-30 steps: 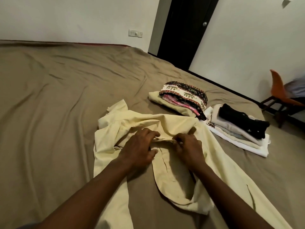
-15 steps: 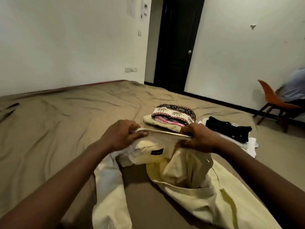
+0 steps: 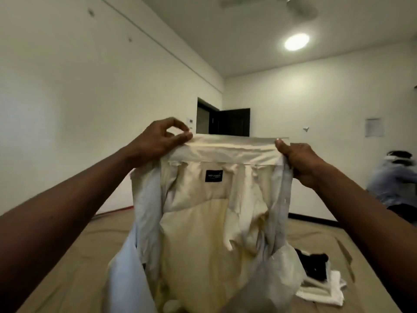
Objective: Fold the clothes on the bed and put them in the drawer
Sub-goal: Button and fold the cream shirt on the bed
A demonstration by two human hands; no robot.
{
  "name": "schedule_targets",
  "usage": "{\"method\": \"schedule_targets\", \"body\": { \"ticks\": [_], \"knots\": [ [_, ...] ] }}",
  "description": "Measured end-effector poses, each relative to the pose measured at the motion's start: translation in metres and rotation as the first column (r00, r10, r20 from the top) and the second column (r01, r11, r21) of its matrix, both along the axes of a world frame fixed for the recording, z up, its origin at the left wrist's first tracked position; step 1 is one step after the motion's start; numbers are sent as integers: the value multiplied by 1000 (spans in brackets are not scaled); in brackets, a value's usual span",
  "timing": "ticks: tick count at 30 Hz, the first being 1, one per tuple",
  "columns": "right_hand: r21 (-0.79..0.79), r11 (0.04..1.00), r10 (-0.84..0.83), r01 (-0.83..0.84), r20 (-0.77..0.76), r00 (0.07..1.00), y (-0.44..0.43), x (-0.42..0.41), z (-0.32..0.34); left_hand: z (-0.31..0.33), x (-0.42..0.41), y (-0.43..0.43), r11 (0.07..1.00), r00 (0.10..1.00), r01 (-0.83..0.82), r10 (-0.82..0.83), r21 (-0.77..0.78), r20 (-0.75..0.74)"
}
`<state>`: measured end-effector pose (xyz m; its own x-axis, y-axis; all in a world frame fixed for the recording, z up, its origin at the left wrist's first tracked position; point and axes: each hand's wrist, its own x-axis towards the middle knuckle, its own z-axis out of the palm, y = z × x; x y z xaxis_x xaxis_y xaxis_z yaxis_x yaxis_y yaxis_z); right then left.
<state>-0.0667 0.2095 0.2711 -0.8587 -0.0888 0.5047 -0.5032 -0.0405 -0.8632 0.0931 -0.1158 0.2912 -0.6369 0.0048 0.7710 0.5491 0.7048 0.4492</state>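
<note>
White walls [image 3: 90, 109], dark door [image 3: 232, 122], ceiling light [image 3: 296, 41].

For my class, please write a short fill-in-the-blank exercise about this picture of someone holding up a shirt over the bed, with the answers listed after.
The left hand and right hand hold the pale yellow shirt up by its ____.
The label sewn inside the shirt is ____ in colour.
The folded pile at the lower right lies on the ____.
Missing words: collar; black; bed.
</note>
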Motion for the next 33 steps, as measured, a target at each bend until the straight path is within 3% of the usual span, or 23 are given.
{"method": "schedule_targets", "body": {
  "ticks": [3, 5, 7, 10, 13, 16, 18, 20, 21, 22, 25, 28, 33],
  "knots": [
    [-288, 957, -145, 40, -353, 924, 22, 21, 40, 35, 20, 28, 988, 953, 151, -139, 26, -268],
    [-233, 971, -169, 53, -513, 841, 39, 29, 44, 36, 16, 31, 988, 966, 157, -154, 2, -207],
    [-38, 993, -118, 114, -488, 865, 44, 25, 37, 24, 6, 28, 990, 990, 141, -141, 5, 23],
    [114, 993, -8, 44, -295, 955, 51, 8, 18, 4, -10, 20, 980, 961, 201, -197, 1, 195],
    [255, 967, 38, 6, -168, 985, 60, -1, -2, -19, -17, 22, 949, 952, 150, -63, -279, 299],
    [430, 903, 89, -2, -183, 979, 53, -2, -24, -42, -35, 24, 836, 950, -38, 201, -548, 240],
    [556, 829, 91, 57, -235, 968, 48, -3, -42, -55, -45, 23, 802, 946, -148, 286, -579, 154],
    [679, 686, 33, 261, -387, 921, 45, -12, -69, -69, -56, 17, 815, 955, -145, 263, -560, 135],
    [688, 640, 6, 341, -449, 894, 45, -17, -81, -75, -60, 14, 822, 959, -131, 248, -555, 140],
    [666, 658, -19, 352, -453, 892, 46, -25, -94, -82, -64, 11, 824, 955, -124, 251, -553, 160],
    [531, 818, -33, 221, -341, 939, 52, -38, -125, -100, -73, 4, 865, 936, -115, 259, -488, 239],
    [396, 910, -18, 123, -258, 966, 55, -47, -152, -123, -83, -3, 902, 910, -136, 277, -410, 307],
    [398, 873, -118, 282, -388, 914, 60, -50, -181, -162, -91, -8, 936, 871, -183, 296, -300, 392]
  ]
}}
